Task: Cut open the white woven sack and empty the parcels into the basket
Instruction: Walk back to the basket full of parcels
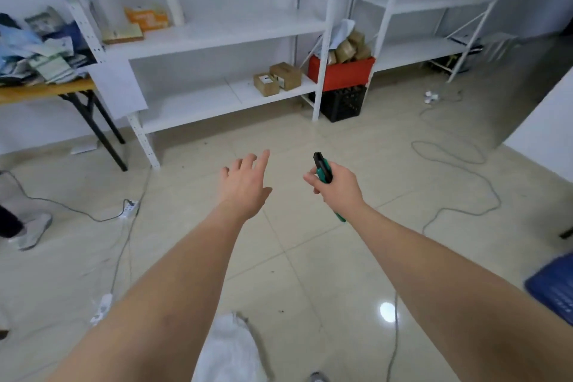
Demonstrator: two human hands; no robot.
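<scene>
A green-and-black plastic utility knife [324, 171] is gripped in the right hand [336, 184], fingers curled round its handle, its black end pointed up and away. The left hand [245, 184] is held out over the glossy beige tiled floor [325, 257] with fingers spread and relaxed — nothing is held in it. The white woven sack [229, 350] is seen at the bottom edge, on the floor between the two forearms. A blue plastic basket [555, 285] is partly in view at the right edge — well apart from the sack. Brown cardboard parcels [348, 48] are piled in a red plastic crate [341, 71] by the white metal shelving [217, 31].
</scene>
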